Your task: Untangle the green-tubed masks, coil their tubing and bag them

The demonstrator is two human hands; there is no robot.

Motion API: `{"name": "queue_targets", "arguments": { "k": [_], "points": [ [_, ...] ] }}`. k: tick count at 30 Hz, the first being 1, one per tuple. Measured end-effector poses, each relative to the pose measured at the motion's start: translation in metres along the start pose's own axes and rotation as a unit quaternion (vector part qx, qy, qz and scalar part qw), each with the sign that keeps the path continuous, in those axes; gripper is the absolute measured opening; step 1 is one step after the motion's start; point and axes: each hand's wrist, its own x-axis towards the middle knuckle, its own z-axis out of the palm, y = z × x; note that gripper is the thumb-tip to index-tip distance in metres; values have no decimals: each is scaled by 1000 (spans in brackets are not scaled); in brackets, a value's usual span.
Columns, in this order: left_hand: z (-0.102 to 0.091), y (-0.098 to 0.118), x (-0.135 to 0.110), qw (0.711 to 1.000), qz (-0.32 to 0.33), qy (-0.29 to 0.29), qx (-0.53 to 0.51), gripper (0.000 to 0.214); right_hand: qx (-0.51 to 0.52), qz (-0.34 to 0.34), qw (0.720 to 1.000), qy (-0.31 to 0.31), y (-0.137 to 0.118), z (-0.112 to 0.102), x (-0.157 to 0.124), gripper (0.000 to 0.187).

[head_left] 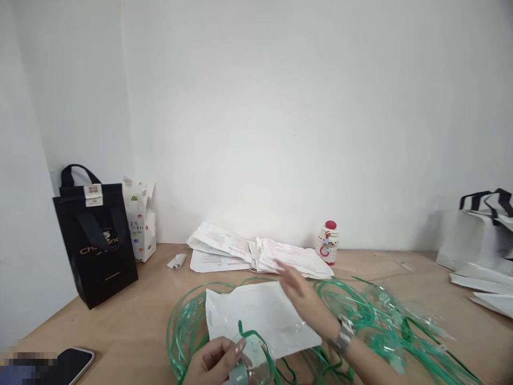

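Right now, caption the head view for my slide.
Left hand holding a clear rounded plastic mask among green tubing; open right hand near a flat white pouch.

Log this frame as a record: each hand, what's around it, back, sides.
left hand: holding clear mask, green strap attached
right hand: fingers extended, nothing visibly gripped; contact with white packet unclear
around: green tubing, both sides of white packet
back: printed packets, red-capped bottle
left side: black bag, phone
right side: white bag, black handles
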Motion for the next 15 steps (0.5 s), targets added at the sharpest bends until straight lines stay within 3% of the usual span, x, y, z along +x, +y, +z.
{"name": "queue_targets", "arguments": {
  "k": [1,2,4,7,9,12,15],
  "points": [
    [1,1,-2,1000,-8,8,-25,46,42,-21,998,-32,-14,-4,-20,39],
    [2,2,-3,999,-13,15,-43,46,156,-36,983,-87,-26,-6,-38,39],
    [4,1,-4,998,-18,19,-62,46,303,-55,938,-161,-41,-4,-67,41],
    [6,-4,-4,997,-12,10,-78,46,458,-23,867,-194,-42,15,-90,55],
    [7,-8,-4,998,2,1,-68,45,509,-10,835,-210,-37,29,-94,67],
    [8,-10,-5,999,41,-10,-35,42,486,7,843,-229,-31,37,-96,71],
    [6,-10,-6,994,102,-22,25,34,374,-10,907,-195,-30,32,-99,68]
  ]
}}
